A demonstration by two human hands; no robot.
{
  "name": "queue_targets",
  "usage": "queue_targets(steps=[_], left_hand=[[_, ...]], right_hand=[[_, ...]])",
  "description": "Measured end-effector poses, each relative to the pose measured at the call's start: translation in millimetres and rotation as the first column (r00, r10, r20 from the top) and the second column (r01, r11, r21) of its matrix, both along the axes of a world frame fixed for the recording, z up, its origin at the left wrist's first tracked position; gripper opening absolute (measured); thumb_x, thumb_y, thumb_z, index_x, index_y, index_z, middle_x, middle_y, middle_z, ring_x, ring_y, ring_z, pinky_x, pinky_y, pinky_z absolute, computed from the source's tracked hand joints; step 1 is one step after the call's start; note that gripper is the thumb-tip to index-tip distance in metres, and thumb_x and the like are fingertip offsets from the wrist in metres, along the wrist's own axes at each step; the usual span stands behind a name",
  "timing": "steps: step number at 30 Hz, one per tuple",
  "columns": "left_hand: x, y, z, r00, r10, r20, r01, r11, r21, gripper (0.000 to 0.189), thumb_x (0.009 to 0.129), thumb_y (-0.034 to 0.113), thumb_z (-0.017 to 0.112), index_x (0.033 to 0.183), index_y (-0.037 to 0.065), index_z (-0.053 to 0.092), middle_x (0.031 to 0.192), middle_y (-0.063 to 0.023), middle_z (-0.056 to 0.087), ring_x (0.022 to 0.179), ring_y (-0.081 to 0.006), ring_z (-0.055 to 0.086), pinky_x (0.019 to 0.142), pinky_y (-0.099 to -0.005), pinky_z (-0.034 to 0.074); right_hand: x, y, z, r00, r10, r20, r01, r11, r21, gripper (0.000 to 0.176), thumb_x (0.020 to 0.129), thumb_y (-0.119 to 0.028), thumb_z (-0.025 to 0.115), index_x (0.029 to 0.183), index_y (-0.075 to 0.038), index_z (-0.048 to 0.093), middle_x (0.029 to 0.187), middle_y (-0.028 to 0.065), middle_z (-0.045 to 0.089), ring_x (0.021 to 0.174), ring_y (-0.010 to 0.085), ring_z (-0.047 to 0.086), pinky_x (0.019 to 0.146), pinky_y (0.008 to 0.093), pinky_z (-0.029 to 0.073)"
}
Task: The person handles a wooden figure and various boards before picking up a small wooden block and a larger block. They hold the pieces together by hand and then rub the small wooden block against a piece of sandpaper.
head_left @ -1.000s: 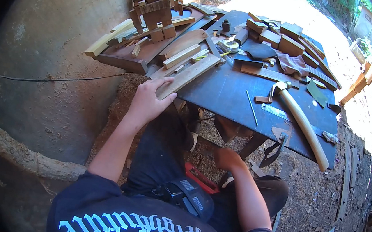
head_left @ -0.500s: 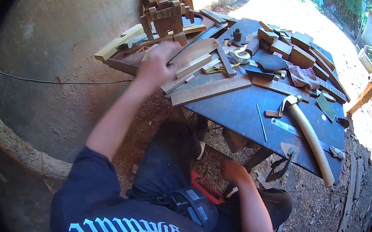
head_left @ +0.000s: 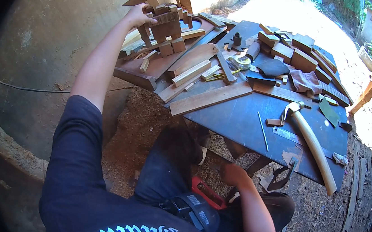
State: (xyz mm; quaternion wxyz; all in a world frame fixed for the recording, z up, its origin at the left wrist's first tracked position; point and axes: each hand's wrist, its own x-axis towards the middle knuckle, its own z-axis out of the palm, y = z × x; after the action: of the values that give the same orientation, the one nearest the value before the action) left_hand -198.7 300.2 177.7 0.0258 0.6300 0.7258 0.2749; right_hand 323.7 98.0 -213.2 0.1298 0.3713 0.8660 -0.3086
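My left hand (head_left: 138, 17) reaches to the far left of the bench, with thumb and fingers closed around the left side of an assembly of wooden blocks (head_left: 166, 23). That assembly has a broad middle block with several small pieces along its top and legs below. Beside it lie loose wood strips (head_left: 191, 73) and a small wood block (head_left: 144, 65). My right hand (head_left: 232, 174) is low by my right knee, curled and in shadow, apart from the bench; whatever it holds, if anything, is hidden.
On the dark bench (head_left: 236, 116) lie a hammer (head_left: 312, 140), a steel ruler (head_left: 289, 135), a tape measure (head_left: 241, 61), a cloth (head_left: 306, 81) and several wood blocks (head_left: 304, 60). A clamp (head_left: 283, 177) hangs at the front edge. The wall (head_left: 45, 33) stands close on the left.
My left hand has moved up and away, from above the wood strips to the block assembly, and closed on it. My right hand stays by my knee.
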Motion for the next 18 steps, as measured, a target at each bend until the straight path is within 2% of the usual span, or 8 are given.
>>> queue_targets(steps=[3, 6, 12, 15, 18], left_hand=[[9.1, -1.2, 7.8, 0.99, 0.083, -0.114, -0.091, 0.994, -0.065, 0.097, 0.071, 0.017, 0.096, 0.153, 0.001, 0.047, 0.143, -0.0159, 0.063, 0.127, -0.0239, 0.062, 0.107, -0.0371, 0.049], [12.3, -1.5, 7.0, 0.982, 0.103, -0.157, -0.111, 0.993, -0.042, 0.096, 0.072, 0.015, 0.095, 0.154, 0.002, 0.047, 0.142, -0.0152, 0.065, 0.125, -0.0235, 0.063, 0.105, -0.0375, 0.05], [10.4, -0.2, 6.5, 0.985, 0.031, -0.169, -0.037, 0.999, -0.033, 0.095, 0.074, 0.011, 0.093, 0.156, 0.006, 0.045, 0.143, -0.0173, 0.063, 0.127, -0.028, 0.063, 0.105, -0.0404, 0.05], [14.8, 3.3, 12.3, 0.976, 0.078, -0.203, -0.103, 0.988, -0.115, 0.097, 0.074, 0.01, 0.092, 0.158, 0.007, 0.043, 0.145, -0.018, 0.062, 0.131, -0.0301, 0.06, 0.106, -0.0417, 0.05], [5.6, 9.8, 11.6, 0.978, 0.06, -0.2, -0.089, 0.987, -0.137, 0.101, 0.074, 0.01, 0.092, 0.16, 0.008, 0.039, 0.147, -0.0183, 0.06, 0.133, -0.0311, 0.06, 0.108, -0.042, 0.05]], right_hand=[[0.0, -0.5, -2.7, 1.0, -0.011, 0.003, 0.011, 1.0, -0.007, 0.033, 0.093, -0.021, 0.058, 0.118, -0.004, 0.067, 0.102, 0.0265, 0.074, 0.099, 0.0438, 0.072, 0.086, 0.0564, 0.056], [1.3, -2.2, 5.5, 0.999, -0.04, -0.028, 0.04, 0.999, -0.02, 0.031, 0.092, -0.022, 0.059, 0.116, -0.005, 0.069, 0.103, 0.0249, 0.074, 0.101, 0.0428, 0.072, 0.087, 0.0554, 0.056], [1.4, 0.2, 3.8, 1.0, -0.019, -0.005, 0.018, 0.999, -0.028, 0.028, 0.09, -0.022, 0.062, 0.11, -0.007, 0.073, 0.106, 0.0234, 0.074, 0.103, 0.0412, 0.072, 0.089, 0.054, 0.056], [2.0, -2.7, 6.7, 0.998, -0.054, -0.018, 0.053, 0.998, -0.033, 0.028, 0.089, -0.022, 0.062, 0.111, -0.008, 0.074, 0.107, 0.0233, 0.074, 0.103, 0.0406, 0.072, 0.09, 0.0533, 0.056], [3.5, -2.6, 6.3, 0.999, -0.043, -0.01, 0.043, 0.999, -0.03, 0.028, 0.089, -0.021, 0.062, 0.11, -0.009, 0.075, 0.107, 0.0234, 0.074, 0.104, 0.0404, 0.072, 0.09, 0.053, 0.057]])
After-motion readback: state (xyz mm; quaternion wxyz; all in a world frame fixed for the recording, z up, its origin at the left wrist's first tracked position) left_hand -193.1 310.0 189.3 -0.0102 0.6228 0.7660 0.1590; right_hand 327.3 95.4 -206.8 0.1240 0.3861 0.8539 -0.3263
